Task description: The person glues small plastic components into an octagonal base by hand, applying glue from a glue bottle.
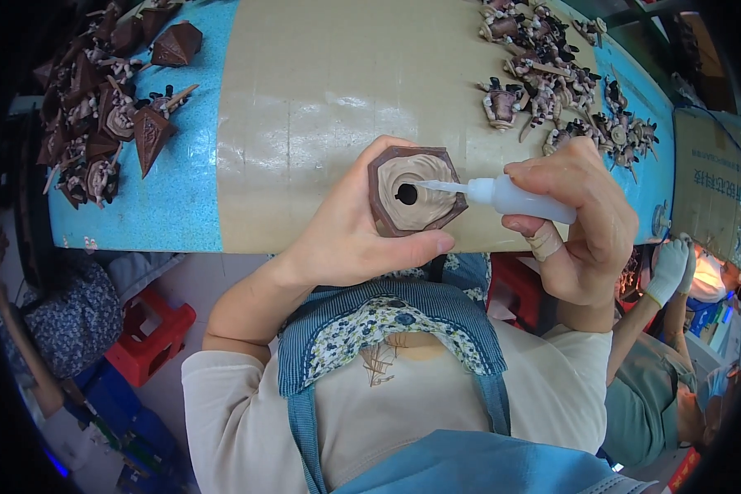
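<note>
My left hand (pixel 346 210) is wrapped round a brown, angular-rimmed base piece (pixel 376 198), its open side turned up. Inside it are beige, swirl-like walls and a dark round hole. Between the thumb and fingers of my right hand (pixel 589 218) is a small white squeeze bottle (pixel 523 200), tilted on its side. Its thin pointed nozzle reaches over the rim into the hollow, with the tip near the hole. Whether any liquid is coming out is too small to tell.
Brown pointed pieces with figures attached (pixel 99 123) lie heaped at the table's left. Several small unattached figures (pixel 543 78) are piled at the right. Tan sheeting (pixel 305 99) covers the middle of the blue table (pixel 140 222). A red stool (pixel 148 337) stands at left; a gloved co-worker (pixel 667 267) works at right.
</note>
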### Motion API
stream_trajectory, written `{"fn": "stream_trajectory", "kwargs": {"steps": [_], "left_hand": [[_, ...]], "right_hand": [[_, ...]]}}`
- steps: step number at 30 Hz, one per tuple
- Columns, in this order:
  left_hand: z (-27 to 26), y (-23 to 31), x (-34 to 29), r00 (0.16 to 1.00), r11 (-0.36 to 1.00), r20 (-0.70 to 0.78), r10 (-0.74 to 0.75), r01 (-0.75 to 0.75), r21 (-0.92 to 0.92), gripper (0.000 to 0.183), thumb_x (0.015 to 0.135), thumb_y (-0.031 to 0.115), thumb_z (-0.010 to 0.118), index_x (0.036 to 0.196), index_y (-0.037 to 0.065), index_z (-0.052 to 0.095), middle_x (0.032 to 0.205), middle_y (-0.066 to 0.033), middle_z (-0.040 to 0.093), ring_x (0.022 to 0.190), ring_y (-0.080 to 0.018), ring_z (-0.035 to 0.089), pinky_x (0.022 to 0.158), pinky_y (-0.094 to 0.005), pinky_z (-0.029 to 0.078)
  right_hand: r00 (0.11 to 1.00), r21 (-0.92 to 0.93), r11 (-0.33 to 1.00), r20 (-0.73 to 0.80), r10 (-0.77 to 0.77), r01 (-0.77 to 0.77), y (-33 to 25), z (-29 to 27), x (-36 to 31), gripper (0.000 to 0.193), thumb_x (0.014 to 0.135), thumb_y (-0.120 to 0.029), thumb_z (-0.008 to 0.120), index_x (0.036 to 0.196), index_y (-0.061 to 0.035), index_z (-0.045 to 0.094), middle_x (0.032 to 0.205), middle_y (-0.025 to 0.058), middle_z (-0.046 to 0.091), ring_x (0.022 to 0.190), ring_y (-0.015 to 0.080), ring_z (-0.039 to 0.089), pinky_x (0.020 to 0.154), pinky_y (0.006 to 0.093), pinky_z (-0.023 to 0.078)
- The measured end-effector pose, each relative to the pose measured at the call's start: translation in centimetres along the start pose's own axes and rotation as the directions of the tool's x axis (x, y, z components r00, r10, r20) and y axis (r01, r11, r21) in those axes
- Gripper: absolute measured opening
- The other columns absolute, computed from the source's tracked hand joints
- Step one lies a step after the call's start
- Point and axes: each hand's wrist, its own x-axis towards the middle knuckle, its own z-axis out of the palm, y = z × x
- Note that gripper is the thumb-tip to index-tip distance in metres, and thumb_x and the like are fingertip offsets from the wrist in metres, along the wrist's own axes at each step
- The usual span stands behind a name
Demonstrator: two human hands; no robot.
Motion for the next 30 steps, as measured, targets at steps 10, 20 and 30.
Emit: {"fn": "stream_trajectory", "kwargs": {"steps": [10, 20, 30], "left_hand": [[-1.6, 1.6, -1.0, 0.993, 0.938, -0.120, -0.018, 0.059, 0.342, 0.059, 0.069, 0.016, 0.080, 0.113, -0.001, 0.046, 0.099, -0.0102, 0.060, 0.092, -0.0159, 0.060, 0.079, -0.0296, 0.050], [-2.5, 3.7, -0.7, 0.941, 0.454, 0.005, 0.338, -0.168, 0.875, 0.069, 0.070, 0.008, 0.071, 0.130, -0.002, 0.039, 0.112, -0.0191, 0.051, 0.095, -0.0313, 0.055, 0.086, -0.0381, 0.043], [-1.4, -0.7, 0.8, 0.721, 0.468, -0.064, 0.690, -0.377, 0.799, 0.066, 0.068, -0.001, 0.075, 0.123, -0.001, 0.039, 0.121, -0.0210, 0.050, 0.109, -0.0296, 0.054, 0.090, -0.0343, 0.045]], "right_hand": [[0.914, 0.671, 0.666, 0.043, 0.404, -0.326, 5.0, 2.7, 0.8, 0.043, 0.081, -0.006, 0.070, 0.116, 0.0036, 0.049, 0.100, 0.0128, 0.063, 0.086, 0.0187, 0.063, 0.078, 0.0291, 0.050], [0.869, 0.413, 0.770, 0.135, 0.476, -0.486, 11.9, 6.9, 9.6, 0.029, 0.080, 0.000, 0.063, 0.107, 0.0034, 0.058, 0.097, 0.0113, 0.062, 0.092, 0.0189, 0.061, 0.083, 0.0307, 0.049], [0.955, -0.433, 0.901, 0.251, 0.159, -0.036, 11.2, 1.4, 3.4, 0.044, 0.080, -0.010, 0.066, 0.122, -0.0043, 0.055, 0.120, 0.0160, 0.057, 0.116, 0.0300, 0.051, 0.100, 0.0430, 0.039]]}}
